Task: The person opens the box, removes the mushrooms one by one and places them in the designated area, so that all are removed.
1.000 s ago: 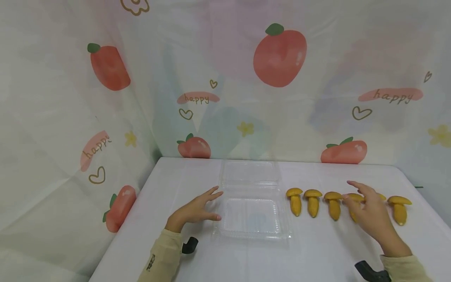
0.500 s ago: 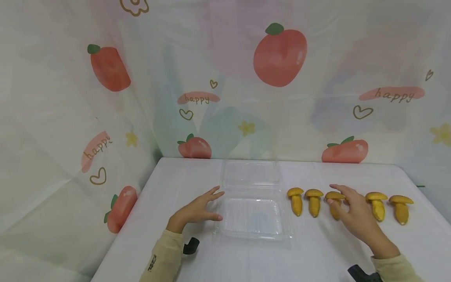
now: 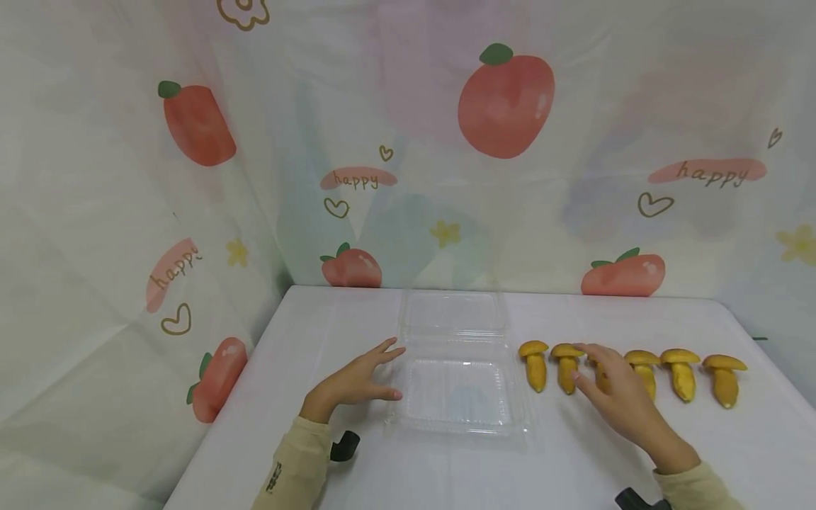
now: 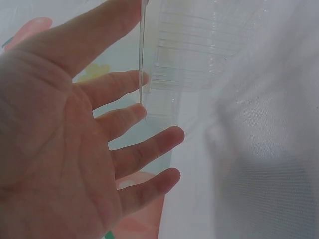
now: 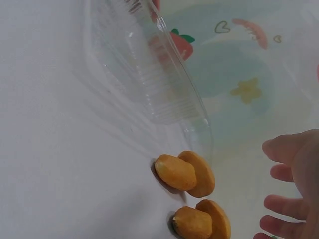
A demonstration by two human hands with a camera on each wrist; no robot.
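Note:
A clear plastic clamshell box [image 3: 455, 393] lies with its lid [image 3: 454, 312] folded back. My left hand [image 3: 349, 386] is at the box's left side, fingers spread; in the left wrist view its fingertips meet the rim [image 4: 142, 59]. To the right, several yellow-brown mushrooms lie in a row, caps away from me. My right hand [image 3: 621, 400] hovers above the row with fingers apart, holding nothing. Its fingertips are near the second mushroom [image 3: 567, 375] from the left, and it partly hides the third. The leftmost mushroom [image 3: 535, 372] is closest to the box.
A white cloth covers the table [image 3: 357, 312]. Behind and to the left hang printed curtains [image 3: 408, 106]. A black wrist mount [image 3: 345, 446] sits below the left hand, and another [image 3: 637, 499] below the right.
My right hand has moved left along the row, from above the mushrooms near its right end to the second from the left. The left hand and the box stay in place.

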